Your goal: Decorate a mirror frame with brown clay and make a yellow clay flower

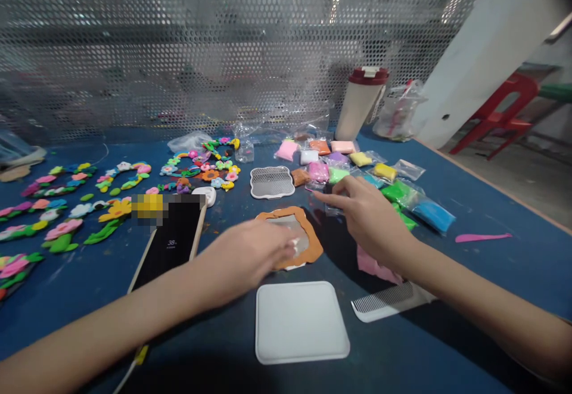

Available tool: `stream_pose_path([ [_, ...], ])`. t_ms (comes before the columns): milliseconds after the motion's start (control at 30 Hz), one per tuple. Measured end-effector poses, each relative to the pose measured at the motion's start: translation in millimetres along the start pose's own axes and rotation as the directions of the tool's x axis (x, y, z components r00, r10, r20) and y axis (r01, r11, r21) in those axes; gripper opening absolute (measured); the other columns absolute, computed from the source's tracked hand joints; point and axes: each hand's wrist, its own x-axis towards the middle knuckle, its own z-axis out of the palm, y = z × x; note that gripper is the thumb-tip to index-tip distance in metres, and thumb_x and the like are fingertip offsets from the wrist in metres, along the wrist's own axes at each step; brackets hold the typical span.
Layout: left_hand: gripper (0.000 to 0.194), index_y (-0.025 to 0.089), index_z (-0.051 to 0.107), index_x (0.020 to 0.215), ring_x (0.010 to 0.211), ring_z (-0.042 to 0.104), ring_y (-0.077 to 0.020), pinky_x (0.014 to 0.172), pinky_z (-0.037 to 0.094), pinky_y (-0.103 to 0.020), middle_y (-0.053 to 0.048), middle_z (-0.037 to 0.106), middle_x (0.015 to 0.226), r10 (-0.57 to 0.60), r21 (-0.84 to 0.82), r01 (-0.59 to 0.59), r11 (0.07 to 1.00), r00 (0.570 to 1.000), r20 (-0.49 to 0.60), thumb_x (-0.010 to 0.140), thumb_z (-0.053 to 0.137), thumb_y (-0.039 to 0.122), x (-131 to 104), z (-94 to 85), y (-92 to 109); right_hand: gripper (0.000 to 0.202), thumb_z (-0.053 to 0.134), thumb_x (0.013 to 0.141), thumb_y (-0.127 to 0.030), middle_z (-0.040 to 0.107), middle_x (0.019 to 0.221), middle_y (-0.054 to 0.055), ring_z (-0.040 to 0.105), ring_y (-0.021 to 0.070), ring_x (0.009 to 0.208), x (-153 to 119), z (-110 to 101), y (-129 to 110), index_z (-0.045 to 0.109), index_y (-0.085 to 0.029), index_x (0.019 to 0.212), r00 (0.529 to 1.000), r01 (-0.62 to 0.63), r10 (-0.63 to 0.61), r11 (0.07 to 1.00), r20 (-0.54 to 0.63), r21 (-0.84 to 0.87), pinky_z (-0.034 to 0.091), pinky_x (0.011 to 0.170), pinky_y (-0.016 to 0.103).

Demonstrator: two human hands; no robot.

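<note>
Left grip (250, 248): over orange frame (315, 244); too blurred to tell closure.
Right grip (369, 215): near coloured packets (319, 172); closure unclear.

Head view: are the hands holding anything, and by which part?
Can't tell. The left hand is blurred over the orange frame; the right hand, near the coloured packets, shows no clear grip.

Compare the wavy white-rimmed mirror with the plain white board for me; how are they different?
The mirror has a wavy outline; the board has straight sides and rounded corners. The mirror's face is shiny with a dotted reflection, while the board's is plain pale white. The board lies nearer the camera, the mirror farther back. Both rest on the blue table.
</note>
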Motion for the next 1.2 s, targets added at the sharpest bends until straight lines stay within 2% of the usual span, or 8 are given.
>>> stream_pose_path([
  [67,0.028,0.018,0.06,0.099,0.092,0.06,-0.0149,0.078,0.044,-0.025,-0.004,0.067,0.099,-0.179,-0.085,0.168,0.982,0.972,-0.154,0.094,0.033,0.024,8,-14.8,-9,0.049,0.034,0.081,0.003,0.055,0.093,0.012,0.048,0.0228,0.085,-1,-3,-4,0.061,-0.018,0.117,0.998,-0.033,0.036,0.998,-0.054,0.059,0.04,0.071,0.034],
  [133,0.023,0.017,0.058,0.083,0.083,0.058,-0.0158,0.069,0.041,-0.025,-0.004,0.064,0.088,-0.325,-0.071,0.318,0.945,0.932,-0.159,0.091,0.042,0.03,20,-21.1,-19,0.044,0.036,0.084,-0.002,0.056,0.096,0.013,0.049,0.024,0.088,-3,-5,-9,0.056,-0.015,0.121,0.998,-0.022,0.029,0.991,-0.049,0.131,0.042,0.073,0.036],
  [233,0.027,0.017,0.054,0.074,0.067,0.054,-0.0161,0.053,0.032,-0.025,-0.003,0.061,0.075,-0.392,-0.051,0.389,0.92,0.912,-0.122,0.082,0.054,0.044,38,-13.2,-34,0.041,0.035,0.085,-0.004,0.057,0.098,0.013,0.05,0.0247,0.09,-9,-6,-16,0.057,-0.015,0.117,0.999,-0.01,0.02,0.975,-0.041,0.22,0.043,0.074,0.039],
  [400,0.04,0.019,0.051,0.065,0.057,0.049,-0.0155,0.049,0.024,-0.025,-0.001,0.057,0.061,-0.476,-0.015,0.476,0.879,0.876,-0.075,0.071,0.061,0.057,48,5.4,-40,0.039,0.035,0.083,0.0,0.057,0.096,0.014,0.05,0.0241,0.091,-18,-11,-16,0.061,-0.011,0.109,0.999,-0.038,0.048,0.948,-0.023,0.315,0.043,0.078,0.039],
  [600,0.039,0.019,0.051,0.067,0.058,0.051,-0.0158,0.049,0.022,-0.025,-0.001,0.057,0.063,-0.538,0.006,0.541,0.841,0.837,-0.096,0.075,0.055,0.058,47,3.5,-40,0.038,0.034,0.083,0.001,0.058,0.098,0.013,0.052,0.0229,0.092,-22,-14,-11,0.064,-0.012,0.103,0.995,-0.089,0.096,0.894,0.008,0.439,0.045,0.079,0.037],
  [767,0.039,0.02,0.052,0.067,0.06,0.052,-0.0173,0.05,0.023,-0.025,-0.001,0.058,0.064,-0.57,0.023,0.575,0.818,0.815,-0.109,0.071,0.059,0.057,49,3.1,-44,0.036,0.034,0.084,-0.001,0.058,0.097,0.012,0.052,0.0235,0.091,-24,-11,-10,0.065,-0.012,0.099,0.995,-0.097,0.084,0.87,0.048,0.483,0.045,0.079,0.038],
  [1033,0.04,0.02,0.05,0.067,0.06,0.05,-0.0173,0.051,0.021,-0.026,-0.001,0.055,0.063,-0.519,0.03,0.527,0.849,0.844,-0.136,0.072,0.056,0.059,46,3.2,-43,0.035,0.036,0.084,0.0,0.058,0.096,0.011,0.052,0.0216,0.091,-25,-7,-11,0.066,-0.014,0.093,0.997,-0.076,0.056,0.866,0.056,0.494,0.045,0.08,0.036],
  [1200,0.035,0.02,0.046,0.072,0.061,0.047,-0.0148,0.052,0.025,-0.024,0.0,0.053,0.068,-0.481,-0.004,0.487,0.873,0.861,-0.163,0.078,0.053,0.053,36,-12.9,-43,0.036,0.035,0.082,0.002,0.059,0.097,0.012,0.053,0.0222,0.091,-28,-7,-12,0.065,-0.013,0.095,0.998,-0.062,0.038,0.868,0.057,0.493,0.046,0.08,0.038],
])
